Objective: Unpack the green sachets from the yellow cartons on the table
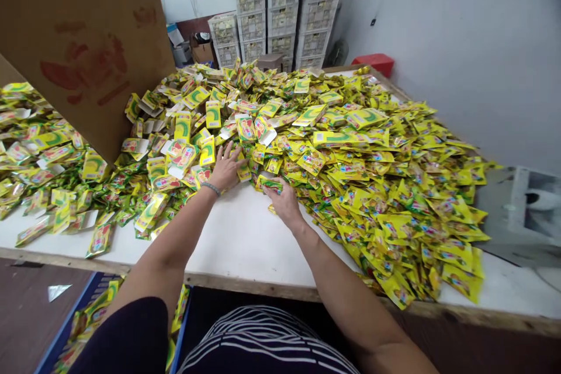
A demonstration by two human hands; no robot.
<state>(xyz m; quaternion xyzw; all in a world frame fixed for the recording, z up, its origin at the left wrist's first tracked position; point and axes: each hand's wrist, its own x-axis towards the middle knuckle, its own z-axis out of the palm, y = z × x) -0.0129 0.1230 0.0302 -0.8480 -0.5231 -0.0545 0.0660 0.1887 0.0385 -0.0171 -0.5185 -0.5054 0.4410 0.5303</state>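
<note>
The right hand's (287, 203) grip is closed on a green-and-yellow packet (272, 184) over the desk's (245, 239) bare middle — probably pinched so its far end stays free. The left hand (226, 170) spreads against a small carton (243, 171), perhaps steadying it; whether that grip holds it, I cannot tell. The big cardboard box (87, 41), far left, is cut off.

Head-worn camera, 1: facing forward and down; shirt (267, 342) close at 6 o'clock, table (248, 239) at mid-range, stacked crates (283, 14) far at 12 o'clock.
</note>
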